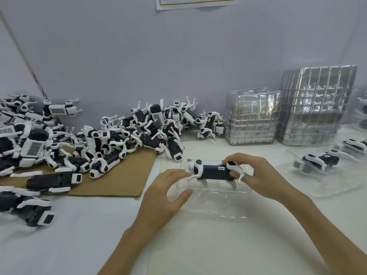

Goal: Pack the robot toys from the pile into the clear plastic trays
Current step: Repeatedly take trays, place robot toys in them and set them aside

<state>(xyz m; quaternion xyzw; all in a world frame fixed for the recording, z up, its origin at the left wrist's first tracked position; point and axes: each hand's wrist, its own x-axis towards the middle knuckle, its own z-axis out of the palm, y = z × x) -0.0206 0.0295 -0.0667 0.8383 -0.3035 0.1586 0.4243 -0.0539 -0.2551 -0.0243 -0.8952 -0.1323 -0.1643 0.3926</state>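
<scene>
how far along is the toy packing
Early, it seems. Done: packed trays at right hold toys. In hand: the right hand grips a robot toy in the clear tray, left hand touching its front. Left: the big pile, with stacked empty trays waiting.

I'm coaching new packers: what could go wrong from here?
1. The left hand and right hand both work the black-and-white robot dog toy. Neither visibly grips the clear plastic tray beneath it, so the light tray might slide.
2. The toy's thin white legs could catch the tray's rim and bend if pressed down misaligned.
</scene>
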